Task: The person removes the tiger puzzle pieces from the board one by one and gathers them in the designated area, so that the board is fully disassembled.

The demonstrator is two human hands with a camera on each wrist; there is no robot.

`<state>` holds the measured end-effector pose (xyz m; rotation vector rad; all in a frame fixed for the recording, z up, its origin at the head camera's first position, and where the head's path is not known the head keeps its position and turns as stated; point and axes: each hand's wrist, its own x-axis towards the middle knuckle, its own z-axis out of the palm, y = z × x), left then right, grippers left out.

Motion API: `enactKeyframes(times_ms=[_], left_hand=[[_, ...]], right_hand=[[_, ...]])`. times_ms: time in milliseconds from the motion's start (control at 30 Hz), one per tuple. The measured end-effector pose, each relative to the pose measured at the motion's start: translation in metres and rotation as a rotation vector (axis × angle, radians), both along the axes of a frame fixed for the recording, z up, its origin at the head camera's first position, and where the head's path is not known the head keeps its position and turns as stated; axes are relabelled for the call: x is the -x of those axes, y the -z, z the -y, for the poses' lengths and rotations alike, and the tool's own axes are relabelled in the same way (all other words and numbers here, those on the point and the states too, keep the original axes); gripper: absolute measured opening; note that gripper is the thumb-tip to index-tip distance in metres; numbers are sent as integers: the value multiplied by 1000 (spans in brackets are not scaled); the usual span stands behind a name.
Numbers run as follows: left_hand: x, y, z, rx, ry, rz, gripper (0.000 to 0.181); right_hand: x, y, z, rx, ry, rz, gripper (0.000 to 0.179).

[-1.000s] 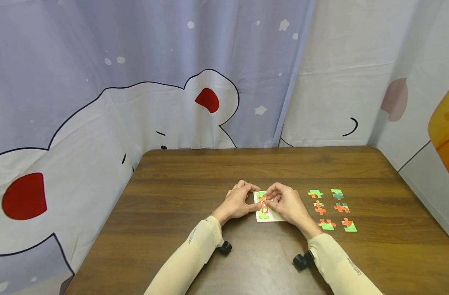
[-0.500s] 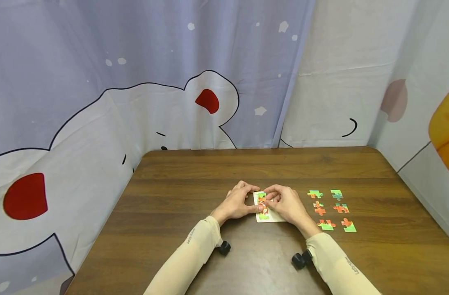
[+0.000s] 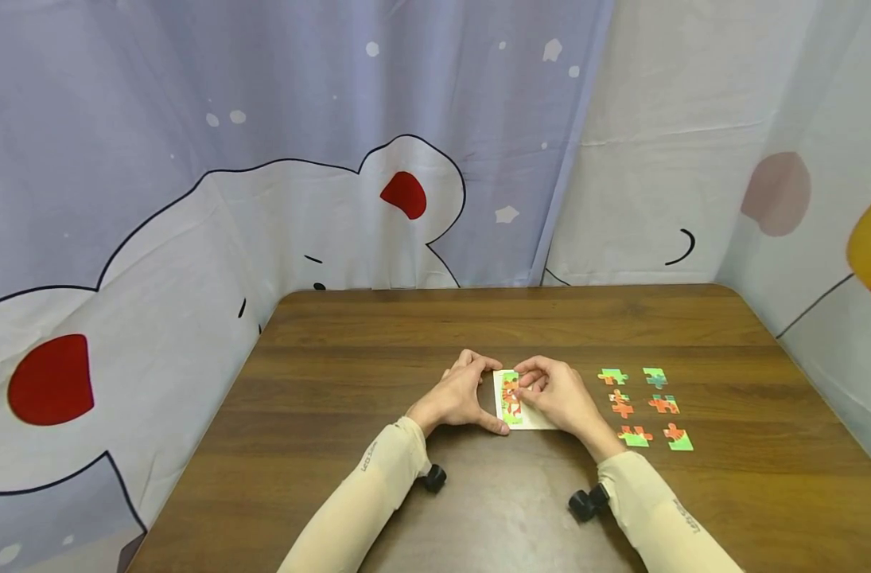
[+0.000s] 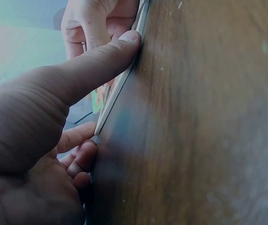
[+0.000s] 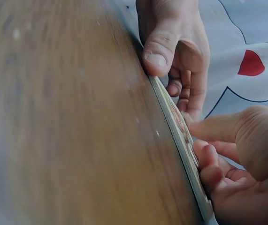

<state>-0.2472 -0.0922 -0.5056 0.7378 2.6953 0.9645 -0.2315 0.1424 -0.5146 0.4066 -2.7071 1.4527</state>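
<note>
A pale puzzle board (image 3: 538,419) lies on the table, with a column of joined green and orange puzzle pieces (image 3: 511,410) along its left side. My left hand (image 3: 458,395) spans the board's left end, its thumb at the near edge and its fingers at the far edge. My right hand (image 3: 558,394) reaches over the board, thumb and index finger pinching at the right side of the column. The puzzle piece there is mostly hidden by those fingers. In the right wrist view the thin board edge (image 5: 183,143) runs below the right hand's fingertips.
Several loose puzzle pieces (image 3: 635,436) lie in two columns to the right of the right hand. The brown wooden table (image 3: 349,342) ends at a printed curtain (image 3: 320,231) behind it. A small black device sits at each sleeve cuff.
My left thumb has slid off the joined pieces to the board's near edge, uncovering them. The column sits slightly straighter and farther right. My right hand stays nearly in place.
</note>
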Motion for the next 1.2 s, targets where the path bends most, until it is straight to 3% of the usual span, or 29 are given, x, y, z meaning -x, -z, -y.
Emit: enactKeyframes(times_ms=[367,633,867,1200], left_hand=[[0,-1,-1,-6,-10,19,105],[1,1,-1,-2,-16,20,106],[1,0,-1,-8,-21,25,107],[0,0,0,-17,-16,29,107]], right_hand=[[1,-9,-13,122,-35,73,32],[1,-30,-36,183,-26,20,36],[1,-50,-72,145,20,-15,40],[-1,-54,-121,77,37,19,45]])
